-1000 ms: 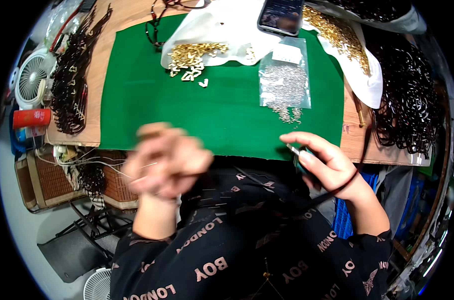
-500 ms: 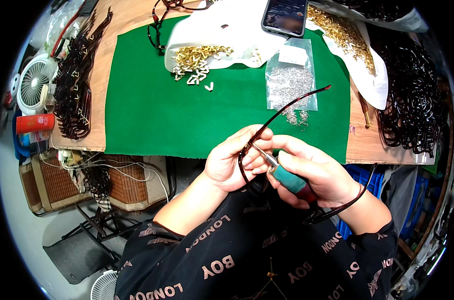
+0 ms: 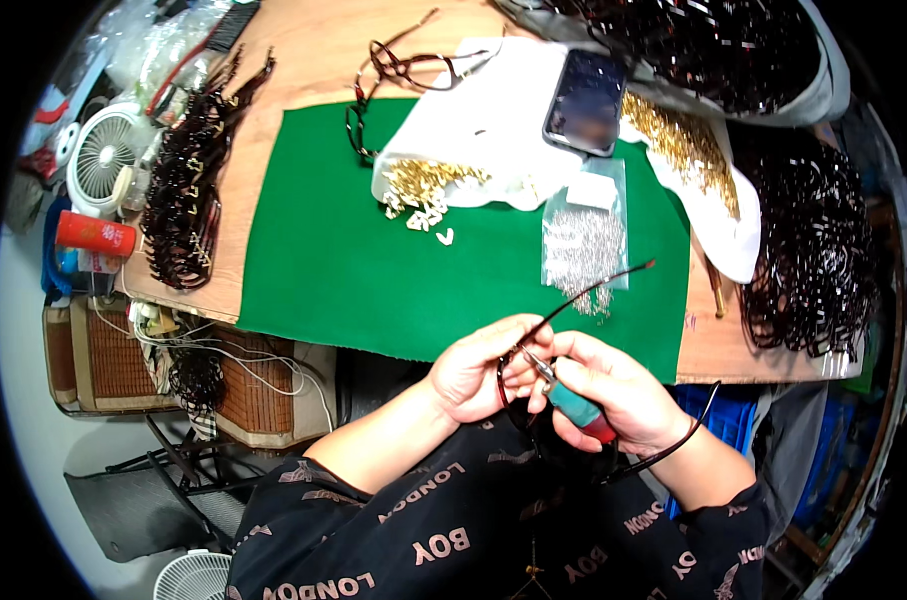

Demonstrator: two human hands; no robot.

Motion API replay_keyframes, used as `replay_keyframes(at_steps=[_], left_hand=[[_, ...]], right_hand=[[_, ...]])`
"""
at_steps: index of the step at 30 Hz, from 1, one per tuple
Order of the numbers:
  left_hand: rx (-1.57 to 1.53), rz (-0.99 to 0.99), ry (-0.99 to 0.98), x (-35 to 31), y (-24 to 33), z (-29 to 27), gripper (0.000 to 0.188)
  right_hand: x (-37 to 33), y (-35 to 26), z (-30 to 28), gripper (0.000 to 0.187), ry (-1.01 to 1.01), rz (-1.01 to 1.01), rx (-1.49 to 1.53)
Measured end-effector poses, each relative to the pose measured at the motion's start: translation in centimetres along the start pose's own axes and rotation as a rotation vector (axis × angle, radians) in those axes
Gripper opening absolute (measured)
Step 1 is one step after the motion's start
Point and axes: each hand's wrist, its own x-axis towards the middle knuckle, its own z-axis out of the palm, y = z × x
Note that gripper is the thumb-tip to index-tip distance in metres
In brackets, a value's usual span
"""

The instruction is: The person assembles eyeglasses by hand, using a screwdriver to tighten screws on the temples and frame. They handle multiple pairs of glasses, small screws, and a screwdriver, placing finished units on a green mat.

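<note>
A dark tortoiseshell eyeglass frame (image 3: 619, 277) is held in front of my body, beyond the near edge of the green mat (image 3: 344, 290). My left hand (image 3: 466, 378) pinches it near the hinge. One temple points up and right over the mat; the other curves out below my right wrist. My right hand (image 3: 629, 390) is wrapped round a screwdriver (image 3: 576, 405) with a teal and red handle. Its metal shaft points at the hinge between my left fingers. The exact contact of the tip is too small to make out.
Small gold hinge parts (image 3: 429, 187) spill from a white bag on the mat. A clear bag of tiny silver screws (image 3: 582, 245) lies near a phone (image 3: 585, 100). Dark temples are heaped right (image 3: 809, 250) and left (image 3: 179, 210). More eyeglass frames (image 3: 414, 68) lie at the back.
The view has shifted, so the table and my hands sit lower in the picture. My grip on the eyeglass frame and the screwdriver stays the same, with the screwdriver still at the hinge.
</note>
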Motion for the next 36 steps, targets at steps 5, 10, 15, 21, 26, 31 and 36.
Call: replay_keyframes(at_steps=[5,10,15,21,26,31,36], left_hand=[[0.678,0.439,-0.212,-5.1,2.8,5.9,0.020],[2.121,1.212,0.788,-10.5,10.2,8.5,0.010],[2.763,0.604,0.975,-10.4,16.0,2.9,0.015],[2.472,0.845,0.828,1.2,26.8,4.1,0.031],[1.762,0.519,0.623,7.8,34.2,-1.8,0.035],[1.579,0.438,0.625,8.8,32.1,-0.4,0.026],[1.331,0.635,0.440,2.5,28.3,4.6,0.033]], right_hand=[[-0.7,-0.8,-1.9,0.030,-0.227,-0.102,-0.218],[-1.2,0.3,-5.6,0.027,0.265,-0.335,-0.337],[-2.0,0.9,-6.5,0.027,0.231,-0.291,-0.274],[-1.6,0.9,-6.8,0.027,0.219,-0.304,-0.238],[-1.8,1.1,-7.7,0.028,0.200,-0.352,-0.187],[-2.5,1.0,-8.1,0.029,0.242,-0.336,-0.306],[-4.1,0.2,-5.4,0.027,0.623,-0.468,-1.358]])
